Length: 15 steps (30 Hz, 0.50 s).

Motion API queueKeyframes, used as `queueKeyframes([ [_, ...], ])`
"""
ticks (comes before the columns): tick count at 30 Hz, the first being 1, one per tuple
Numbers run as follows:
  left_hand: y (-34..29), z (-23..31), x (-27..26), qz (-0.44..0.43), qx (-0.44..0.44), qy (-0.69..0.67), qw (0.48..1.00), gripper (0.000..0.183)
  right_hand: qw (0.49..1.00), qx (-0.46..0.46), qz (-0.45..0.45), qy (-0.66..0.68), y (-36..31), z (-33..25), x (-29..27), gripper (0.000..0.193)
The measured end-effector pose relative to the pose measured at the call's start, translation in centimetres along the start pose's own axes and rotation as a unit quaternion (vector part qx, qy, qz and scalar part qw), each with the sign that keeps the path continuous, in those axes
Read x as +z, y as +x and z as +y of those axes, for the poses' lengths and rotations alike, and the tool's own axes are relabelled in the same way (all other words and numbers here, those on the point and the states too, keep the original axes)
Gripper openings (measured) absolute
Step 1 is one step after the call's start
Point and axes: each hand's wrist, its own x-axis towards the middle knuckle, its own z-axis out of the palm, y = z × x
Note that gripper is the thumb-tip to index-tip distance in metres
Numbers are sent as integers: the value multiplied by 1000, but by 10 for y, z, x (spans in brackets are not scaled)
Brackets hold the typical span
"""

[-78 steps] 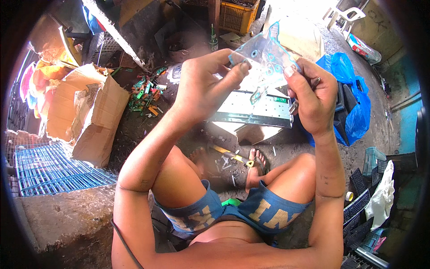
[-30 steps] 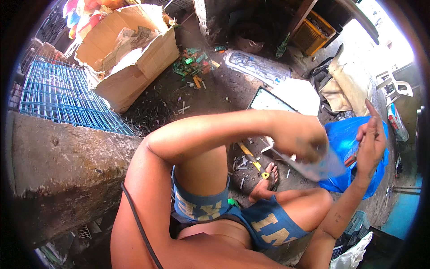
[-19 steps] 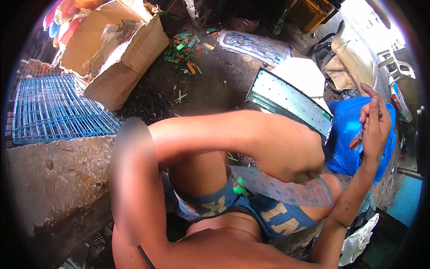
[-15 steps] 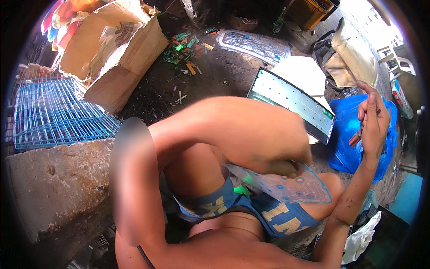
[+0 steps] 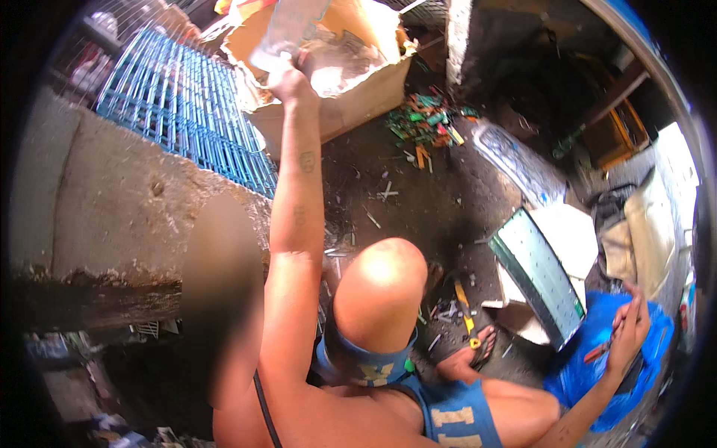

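My left arm stretches far forward to the big torn cardboard box (image 5: 351,112). In my left hand (image 5: 287,82) is a clear plastic sheet (image 5: 295,30), held closed by one end above the box's opening. A blurred brown-grey mass shows inside the box. On the right, my right hand (image 5: 631,336) is raised over a blue plastic bag (image 5: 650,373). A small red object (image 5: 596,353) is tucked in its palm, its kind hard to make out, while some fingers point up. Left of that hand, a long white panel with a dark frame (image 5: 539,276) leans on white boards (image 5: 567,231).
Blue wire racks (image 5: 190,104) lie on a concrete ledge (image 5: 142,187) at left. Small green and orange pieces (image 5: 429,123) are heaped beyond my knees. A yellow-handled tool (image 5: 464,310) lies near my sandalled foot (image 5: 467,362). A patterned panel (image 5: 519,160) and an orange crate (image 5: 624,134) stand farther back.
My left hand has carried the plastic sheet from over my lap forward and left to the box. The view has turned left. My right hand keeps the red object over the blue bag.
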Motion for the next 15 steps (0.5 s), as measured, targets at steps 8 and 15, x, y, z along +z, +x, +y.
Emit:
queueKeyframes([
  [8, 7, -65, -63, -13, -70, 304, 950, 19, 1000, 12, -26, 8, 1, 8, 4, 41],
  [15, -128, -66, -73, -239, 126, 658, 703, 19, 999, -9, -36, 2, 2, 5, 8, 41],
])
